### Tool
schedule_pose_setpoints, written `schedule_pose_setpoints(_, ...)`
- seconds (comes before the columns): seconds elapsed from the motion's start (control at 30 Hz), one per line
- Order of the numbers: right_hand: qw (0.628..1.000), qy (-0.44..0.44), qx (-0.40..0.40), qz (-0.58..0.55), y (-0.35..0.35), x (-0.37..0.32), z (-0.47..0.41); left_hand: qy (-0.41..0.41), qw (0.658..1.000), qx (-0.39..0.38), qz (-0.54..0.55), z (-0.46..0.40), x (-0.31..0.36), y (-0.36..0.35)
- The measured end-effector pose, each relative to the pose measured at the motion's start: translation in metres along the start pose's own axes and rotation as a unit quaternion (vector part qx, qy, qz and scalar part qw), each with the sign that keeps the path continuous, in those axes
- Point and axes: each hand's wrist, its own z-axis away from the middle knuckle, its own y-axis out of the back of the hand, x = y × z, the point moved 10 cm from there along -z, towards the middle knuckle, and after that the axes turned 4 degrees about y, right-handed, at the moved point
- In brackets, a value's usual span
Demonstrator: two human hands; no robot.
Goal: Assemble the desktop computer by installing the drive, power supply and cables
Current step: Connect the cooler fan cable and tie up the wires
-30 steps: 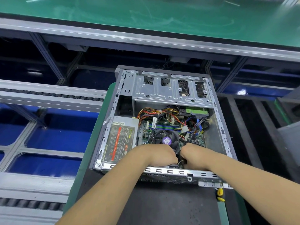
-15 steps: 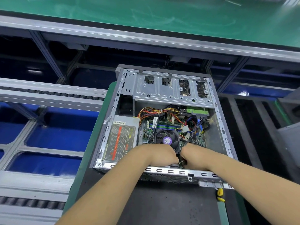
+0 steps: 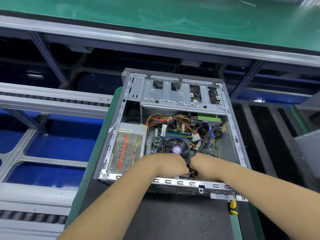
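Two bare hands reach into one open computer case (image 3: pixel 239 129) that lies on its side on a dark mat on the table (image 3: pixel 173 220). The left hand (image 3: pixel 168 164) and right hand (image 3: pixel 203 166) sit close together just inside the case's near rim, right in front of the one round black fan (image 3: pixel 174 147) with its purple centre sticker. Both hands are bent downward with their fingers curled under and out of sight; a small dark part shows between them, but I cannot tell what either hand holds.

Inside the case, one grey power supply (image 3: pixel 129 146) with a red-striped label fills the left side, beside the fan. Beyond the fan, one bundle of red, yellow and orange cables (image 3: pixel 162 119) arcs from the supply toward the far right. One drive (image 3: pixel 209 118) with a green board sits at the far right, under the one silver drive cage (image 3: pixel 180 96), which has four cut-out openings. Blue and black cables (image 3: pixel 208 135) run down from the drive toward the hands.

Outside the case, just past its near right corner, one yellow-handled tool (image 3: pixel 232 205) lies on the table.
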Motion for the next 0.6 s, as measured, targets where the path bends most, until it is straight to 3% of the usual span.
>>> schedule_pose_setpoints(0.6,0.999,-0.03,-0.004,-0.038,0.0011,0.0052,0.0002,0.009,1.0,0.004,0.021,-0.0001,-0.0025,0.0014)
